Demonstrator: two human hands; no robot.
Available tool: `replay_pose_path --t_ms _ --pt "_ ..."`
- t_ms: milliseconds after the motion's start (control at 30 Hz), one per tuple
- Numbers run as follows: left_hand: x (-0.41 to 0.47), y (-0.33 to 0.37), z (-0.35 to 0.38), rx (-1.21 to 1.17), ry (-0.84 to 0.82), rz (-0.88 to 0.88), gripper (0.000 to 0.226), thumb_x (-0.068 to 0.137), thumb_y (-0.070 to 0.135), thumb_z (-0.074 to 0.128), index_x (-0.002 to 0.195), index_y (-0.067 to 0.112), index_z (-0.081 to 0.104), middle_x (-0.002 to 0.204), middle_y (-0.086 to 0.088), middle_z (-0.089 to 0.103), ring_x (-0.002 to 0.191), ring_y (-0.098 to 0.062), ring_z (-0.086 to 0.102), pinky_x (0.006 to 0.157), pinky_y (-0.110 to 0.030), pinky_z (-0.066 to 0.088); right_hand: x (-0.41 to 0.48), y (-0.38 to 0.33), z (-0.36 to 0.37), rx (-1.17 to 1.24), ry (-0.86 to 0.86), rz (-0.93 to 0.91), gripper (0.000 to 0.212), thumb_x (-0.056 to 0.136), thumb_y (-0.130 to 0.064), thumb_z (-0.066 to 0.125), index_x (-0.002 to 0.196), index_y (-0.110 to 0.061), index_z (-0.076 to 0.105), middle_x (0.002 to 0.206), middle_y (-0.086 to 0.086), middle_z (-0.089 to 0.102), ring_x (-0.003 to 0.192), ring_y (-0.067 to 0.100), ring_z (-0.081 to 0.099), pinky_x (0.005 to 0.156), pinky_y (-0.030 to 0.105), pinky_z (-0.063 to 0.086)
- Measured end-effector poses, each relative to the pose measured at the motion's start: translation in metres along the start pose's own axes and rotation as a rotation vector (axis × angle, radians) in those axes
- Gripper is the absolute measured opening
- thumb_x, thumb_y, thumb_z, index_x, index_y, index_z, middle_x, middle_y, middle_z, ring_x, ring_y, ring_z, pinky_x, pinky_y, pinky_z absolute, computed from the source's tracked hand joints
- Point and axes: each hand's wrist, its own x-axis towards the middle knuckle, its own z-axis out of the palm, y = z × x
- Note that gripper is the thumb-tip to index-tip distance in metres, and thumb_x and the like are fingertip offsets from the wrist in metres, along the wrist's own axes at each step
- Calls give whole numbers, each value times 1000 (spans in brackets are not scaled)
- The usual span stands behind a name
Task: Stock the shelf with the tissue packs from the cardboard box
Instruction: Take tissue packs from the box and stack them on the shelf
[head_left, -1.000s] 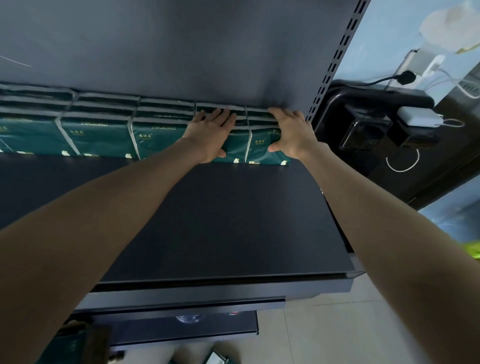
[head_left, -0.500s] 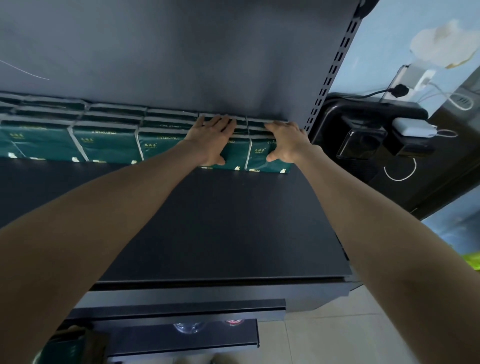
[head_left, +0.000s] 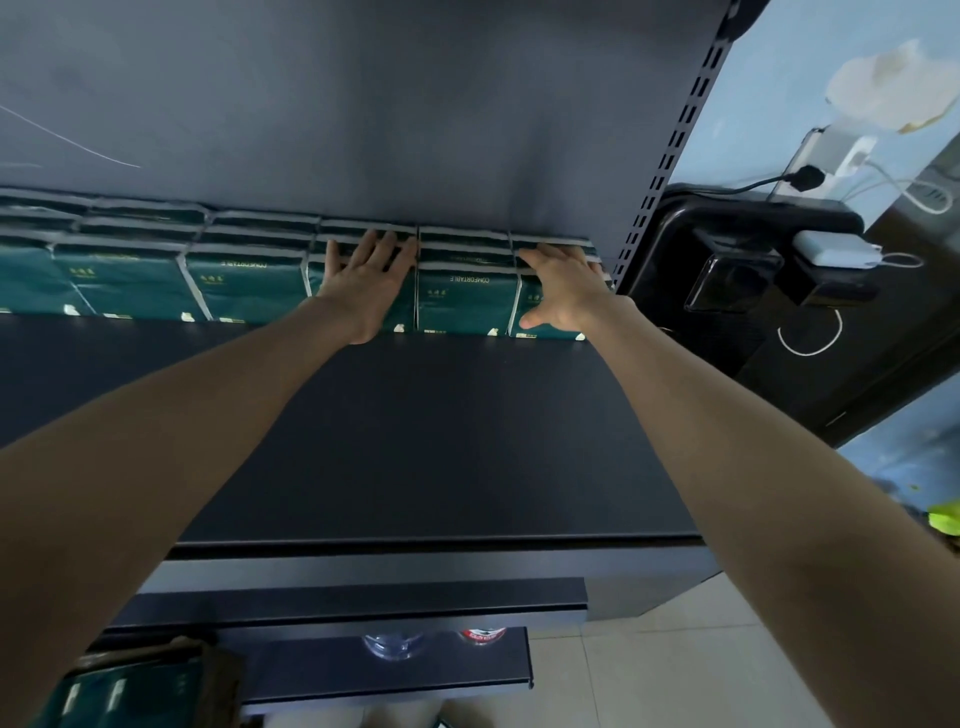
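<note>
The left hand (head_left: 363, 283) has slid away from the slotted upright (head_left: 662, 187). Half a second ago it lay on the stack next to the one under the right hand (head_left: 563, 291); now one full pack face shows between the two hands. The right hand stays on the stack nearest the upright. Both hands lie flat against the fronts of the green tissue packs (head_left: 465, 296), fingers (head_left: 387, 244) straight and spread apart, gripping nothing.

This reads as squaring up: the packs stand in a row along the back of the shelf (head_left: 441, 441), running away from the upright and stacked in layers, and the hands seem to be pressing them flush against the back panel (head_left: 363, 104). The placing of this batch looks done, so a reach back to the box is probably next.

The far end of the row, away from the upright, runs out of frame, so its length cannot be told. The palms cover two stacks, and the rear layers show only as thin edges. The cardboard box (head_left: 221, 680), low and far from the upright, is cut off at the corner of the view; green packs show inside, but how many is unclear. Something under the shelf, perhaps bottles, is too dim to name.
</note>
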Motion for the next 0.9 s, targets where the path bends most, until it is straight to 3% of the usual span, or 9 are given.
replay_pose_path --t_ms 300,433,567,667,900 --pt "6 -9 4 47 50 70 107 77 -18 53 150 18 -16 159 -10 -9 147 -27 -9 116 -54 3 9 -6 5 -6 6 24 90 77 -25 77 150 -18 24 156 5 25 142 31 19 114 47 17" --pt "4 -13 -7 46 25 64 104 82 2 66 151 17 -10 160 -10 -5 147 -26 -6 116 -52 3 4 -13 -5 -5 18 25 89 76 -25 78 149 -17 27 151 5 34 139 31 25 113 47 20" --pt "-9 -11 -42 -60 -14 61 100 76 28 78 151 13 13 157 -11 17 143 -30 19 116 -48 19 -6 -25 -29 65 -6 22 85 76 -19 79 147 -15 32 146 9 42 134 32 39 110 44 32" --pt "-28 -12 -77 -199 -105 62 94 74 33 79 148 12 26 150 -12 34 135 -32 36 109 -41 33 -19 -40 -55 98 -60 16 86 74 -16 80 146 -16 34 145 9 43 130 30 45 108 44 37" --pt "-112 -39 -140 -295 -136 5 80 74 35 79 140 13 40 131 -6 56 119 -26 52 100 -32 38 -74 -104 -110 45 -100 -100 74 78 -19 78 141 -13 41 138 9 51 124 28 50 100 32 40"
